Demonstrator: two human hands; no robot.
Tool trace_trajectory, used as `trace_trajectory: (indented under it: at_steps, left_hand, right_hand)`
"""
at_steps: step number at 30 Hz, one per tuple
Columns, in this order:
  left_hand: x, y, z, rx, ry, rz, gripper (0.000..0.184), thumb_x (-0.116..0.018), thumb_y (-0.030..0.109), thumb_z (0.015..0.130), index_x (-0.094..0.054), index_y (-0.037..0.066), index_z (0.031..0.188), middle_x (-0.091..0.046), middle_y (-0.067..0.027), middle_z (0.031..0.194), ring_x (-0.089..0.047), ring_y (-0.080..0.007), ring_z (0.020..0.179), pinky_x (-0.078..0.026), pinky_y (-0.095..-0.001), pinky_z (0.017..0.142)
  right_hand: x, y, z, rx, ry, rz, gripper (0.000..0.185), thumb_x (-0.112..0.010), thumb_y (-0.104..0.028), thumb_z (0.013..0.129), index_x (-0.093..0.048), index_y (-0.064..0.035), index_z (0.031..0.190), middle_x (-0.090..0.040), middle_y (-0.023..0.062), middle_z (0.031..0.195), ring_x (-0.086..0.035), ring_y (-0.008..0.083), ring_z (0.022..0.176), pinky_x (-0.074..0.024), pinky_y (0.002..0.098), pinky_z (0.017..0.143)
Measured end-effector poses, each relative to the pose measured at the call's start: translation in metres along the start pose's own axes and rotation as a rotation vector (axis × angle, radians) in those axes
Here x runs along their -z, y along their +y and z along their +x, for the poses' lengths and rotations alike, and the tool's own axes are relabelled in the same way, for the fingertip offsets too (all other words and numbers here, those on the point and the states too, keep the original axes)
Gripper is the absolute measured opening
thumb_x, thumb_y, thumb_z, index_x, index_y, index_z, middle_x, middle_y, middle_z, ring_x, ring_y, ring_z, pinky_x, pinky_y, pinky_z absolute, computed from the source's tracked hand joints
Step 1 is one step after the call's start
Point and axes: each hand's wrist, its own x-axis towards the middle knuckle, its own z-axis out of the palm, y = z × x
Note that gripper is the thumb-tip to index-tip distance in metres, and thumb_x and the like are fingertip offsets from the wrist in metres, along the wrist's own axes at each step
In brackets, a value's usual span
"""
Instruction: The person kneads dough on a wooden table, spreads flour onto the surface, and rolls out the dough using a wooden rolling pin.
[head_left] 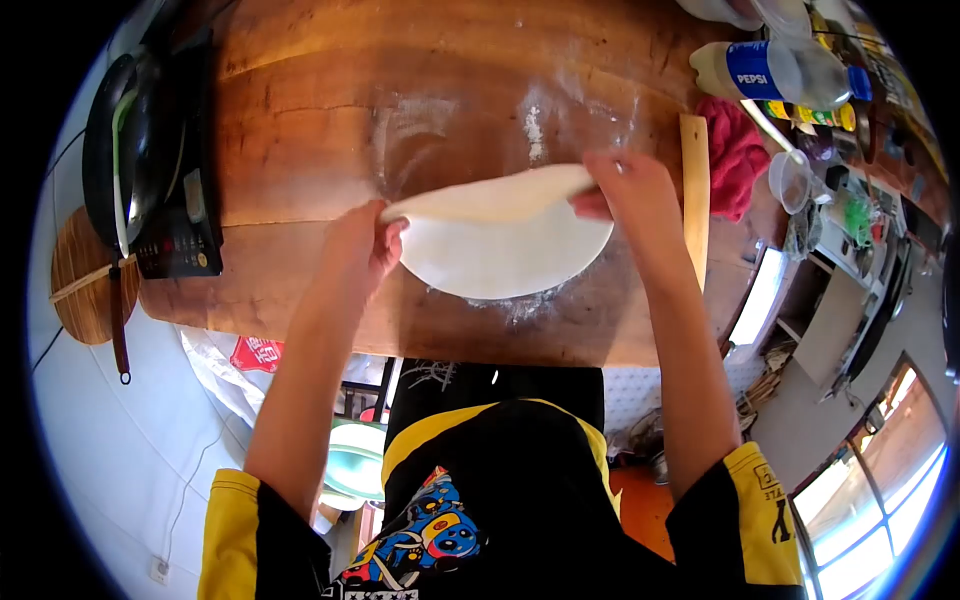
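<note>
A round, thin sheet of dough (505, 255) lies on the floured wooden table in front of me. Its far edge is lifted and folded toward me, making a flap across the upper part. My left hand (362, 245) pinches the flap at the left end, fingers closed on the dough. At the right end, my right hand (622, 190) is closed on the same edge, and some of its fingers are hidden behind the dough. The near half of the sheet rests flat, with flour along its rim.
A rolling pin (694, 200) lies at the right beside a red cloth (733, 160). Farther right are a Pepsi bottle (770, 75) and a clear cup (789, 180). On the left, a pan (105, 160) sits on a black cooktop (180, 245) near a round wooden board (80, 280).
</note>
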Motion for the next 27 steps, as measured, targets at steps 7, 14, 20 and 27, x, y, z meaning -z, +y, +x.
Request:
trace_trajectory:
  at_steps: [7, 14, 20, 27]
  left_hand:
    - [-0.018, 0.020, 0.014, -0.106, -0.051, 0.392, 0.029, -0.061, 0.029, 0.097, -0.059, 0.001, 0.102, -0.067, -0.0134, 0.076, -0.057, -0.0142, 0.057, -0.051, -0.0300, 0.056]
    - [-0.034, 0.002, 0.008, -0.923, 0.372, 1.384, 0.028, -0.067, 0.026, 0.092, -0.066, 0.005, 0.111, -0.068, -0.0140, 0.100, -0.063, -0.0334, 0.094, -0.049, -0.0476, 0.080]
    - [-0.063, -0.040, 0.019, -1.592, 0.151, 1.398, 0.051, -0.061, 0.020, 0.094, -0.050, -0.001, 0.139, -0.048, -0.0208, 0.145, -0.041, -0.0419, 0.138, -0.031, -0.0534, 0.115]
    - [-0.103, -0.110, 0.027, -1.403, 0.405, 1.456, 0.072, -0.056, 0.033, 0.098, -0.033, -0.014, 0.148, -0.031, -0.0336, 0.156, -0.024, -0.0482, 0.148, -0.015, -0.0561, 0.123]
  right_hand:
    - [0.045, 0.025, 0.030, 0.121, 0.186, -0.127, 0.037, -0.062, -0.024, 0.098, -0.062, 0.0025, 0.124, -0.071, 0.0151, 0.090, -0.070, 0.0208, 0.078, -0.0576, 0.0334, 0.072]
    - [0.134, 0.175, -0.075, -0.169, 0.600, -0.982, 0.054, -0.065, -0.025, 0.095, -0.047, 0.0025, 0.138, -0.053, 0.0283, 0.130, -0.052, 0.0471, 0.119, -0.0443, 0.0521, 0.098]
    - [0.135, 0.224, -0.092, 0.174, 0.616, -0.839, 0.050, -0.065, -0.021, 0.095, -0.047, 0.0064, 0.134, -0.054, 0.0279, 0.121, -0.052, 0.0468, 0.113, -0.0418, 0.0518, 0.098]
    - [0.108, 0.210, -0.130, 0.056, 0.568, -0.631, 0.047, -0.065, -0.015, 0.095, -0.048, 0.0067, 0.133, -0.055, 0.0252, 0.118, -0.054, 0.0425, 0.111, -0.0424, 0.0468, 0.098]
